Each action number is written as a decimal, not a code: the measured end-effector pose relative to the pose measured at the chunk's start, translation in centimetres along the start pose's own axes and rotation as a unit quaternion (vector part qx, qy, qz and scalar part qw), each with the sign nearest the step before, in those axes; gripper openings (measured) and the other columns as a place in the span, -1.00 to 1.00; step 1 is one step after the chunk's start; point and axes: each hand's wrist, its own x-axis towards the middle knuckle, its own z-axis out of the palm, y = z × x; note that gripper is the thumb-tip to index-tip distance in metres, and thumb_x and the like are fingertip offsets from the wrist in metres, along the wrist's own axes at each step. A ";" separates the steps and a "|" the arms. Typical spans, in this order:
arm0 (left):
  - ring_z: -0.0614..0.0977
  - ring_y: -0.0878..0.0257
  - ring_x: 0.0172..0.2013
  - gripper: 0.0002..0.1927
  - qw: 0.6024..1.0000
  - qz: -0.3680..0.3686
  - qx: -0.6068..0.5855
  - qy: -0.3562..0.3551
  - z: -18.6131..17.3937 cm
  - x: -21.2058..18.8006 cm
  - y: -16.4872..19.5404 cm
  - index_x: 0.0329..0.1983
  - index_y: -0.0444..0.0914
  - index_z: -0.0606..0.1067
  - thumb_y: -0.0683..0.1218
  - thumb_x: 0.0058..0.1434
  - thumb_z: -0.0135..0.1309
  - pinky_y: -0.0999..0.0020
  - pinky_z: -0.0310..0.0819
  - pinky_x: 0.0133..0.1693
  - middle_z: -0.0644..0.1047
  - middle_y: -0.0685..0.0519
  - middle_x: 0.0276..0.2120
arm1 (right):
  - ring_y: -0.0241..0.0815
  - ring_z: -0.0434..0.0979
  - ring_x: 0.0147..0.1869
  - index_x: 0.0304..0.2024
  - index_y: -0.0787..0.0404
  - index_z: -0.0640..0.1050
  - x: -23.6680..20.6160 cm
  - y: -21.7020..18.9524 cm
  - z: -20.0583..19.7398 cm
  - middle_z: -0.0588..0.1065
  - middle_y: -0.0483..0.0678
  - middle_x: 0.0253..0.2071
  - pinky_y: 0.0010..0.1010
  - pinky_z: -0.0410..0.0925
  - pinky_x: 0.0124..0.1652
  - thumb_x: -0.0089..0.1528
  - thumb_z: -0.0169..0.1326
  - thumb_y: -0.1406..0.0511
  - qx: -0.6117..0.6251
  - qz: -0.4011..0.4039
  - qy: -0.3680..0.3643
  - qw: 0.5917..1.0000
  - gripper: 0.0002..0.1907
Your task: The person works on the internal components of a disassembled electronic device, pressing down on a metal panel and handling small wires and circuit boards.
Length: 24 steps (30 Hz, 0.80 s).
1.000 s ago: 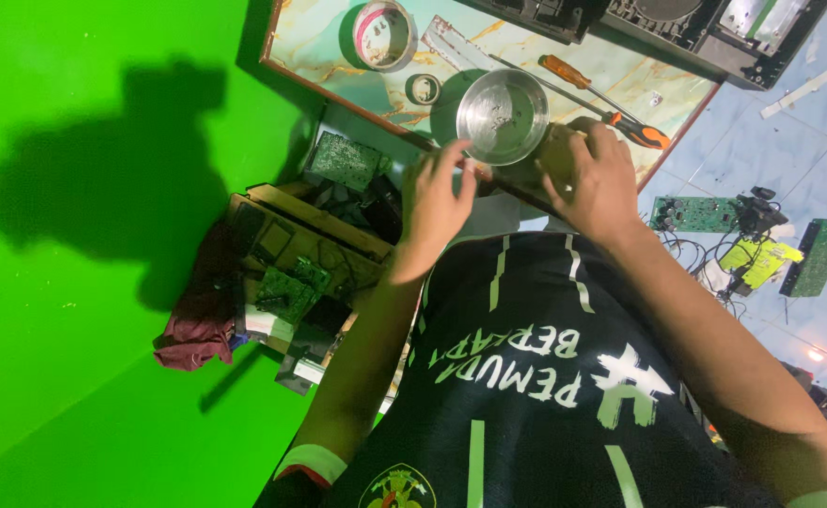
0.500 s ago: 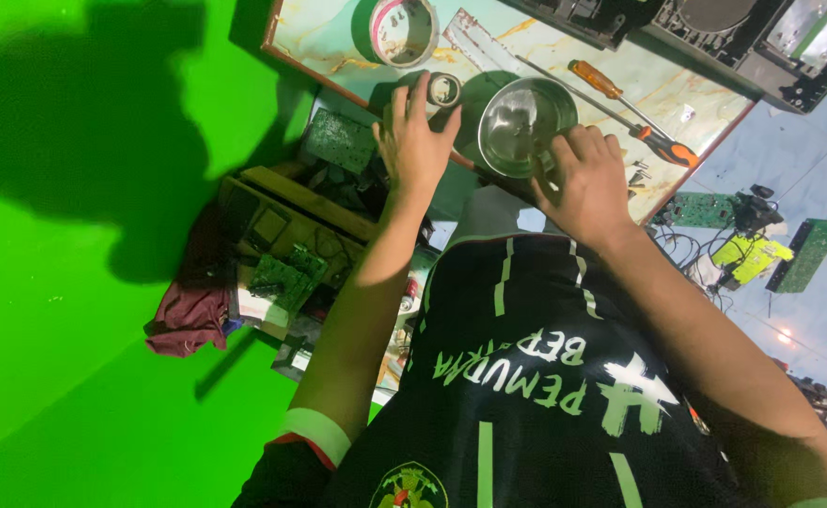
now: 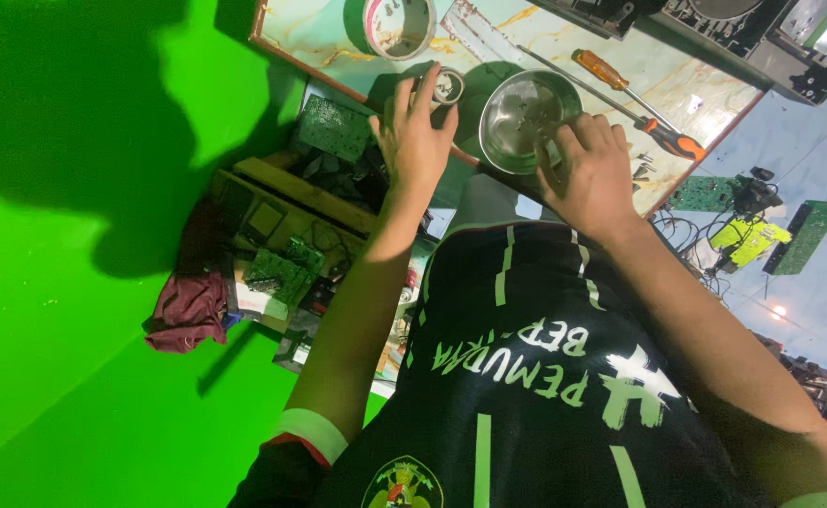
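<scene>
Our left hand (image 3: 411, 132) has slid onto the small roll (image 3: 446, 87), fingers spread; right hand (image 3: 590, 174) grips the steel bowl (image 3: 523, 105); screwdriver (image 3: 634, 103) beyond; bowl contents unclear.

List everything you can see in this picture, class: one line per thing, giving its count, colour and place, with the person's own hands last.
metal bowl: one, silver, on the table by the near edge
small roll: one, pale, on the table left of the bowl
tape roll: one, whitish, at the table's far edge
screwdriver: one, orange and black handle, on the table right of the bowl
table: one, marbled top with reddish rim
circuit boards: several, green, in the clutter below the table
cloth: one, dark red, on the green floor
left hand: fingertips at the small roll
right hand: on the bowl's rim
</scene>
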 end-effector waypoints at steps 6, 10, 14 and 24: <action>0.57 0.09 0.11 -0.37 0.999 -0.012 0.022 0.040 -0.1 0.1 0.4 0.27 0.03 0.45 0.13 0.12 0.36 -0.38 0.18 0.07 0.46 0.12 0.08 | 0.10 0.40 0.10 -0.05 0.29 0.52 -0.2 0.2 -0.9 0.42 0.11 -0.04 -0.11 0.27 0.06 0.18 0.31 0.32 0.020 0.002 -0.014 1.000 -0.65; 0.56 0.09 0.09 -0.34 1.000 -0.006 0.007 0.021 -0.5 0.3 0.4 0.32 0.04 0.43 0.12 0.15 0.34 -0.25 0.23 0.05 0.45 0.10 0.07 | 0.09 0.40 0.10 0.02 0.24 0.54 -0.7 0.2 -1.5 0.42 0.09 -0.04 -0.12 0.27 0.05 0.19 0.29 0.33 0.046 0.000 -0.006 0.999 -0.64; 0.56 0.09 0.08 -0.36 1.000 -0.009 0.002 0.011 -0.9 0.5 0.7 0.31 0.07 0.44 0.12 0.15 0.34 -0.20 0.25 0.02 0.45 0.11 0.05 | 0.12 0.39 0.09 -0.01 0.25 0.54 -1.3 0.6 -1.8 0.42 0.11 -0.03 -0.10 0.28 0.05 0.15 0.31 0.33 0.037 -0.001 0.008 0.999 -0.63; 0.56 0.08 0.09 -0.24 0.999 -0.032 0.004 -0.014 -1.0 0.1 1.1 0.41 0.13 0.33 0.11 0.13 0.35 -0.27 0.22 0.13 0.45 0.03 0.13 | 0.17 0.39 0.06 0.00 0.31 0.51 -3.2 1.5 -2.4 0.42 0.15 -0.04 -0.08 0.28 0.04 0.14 0.33 0.36 0.038 0.009 0.026 0.999 -0.58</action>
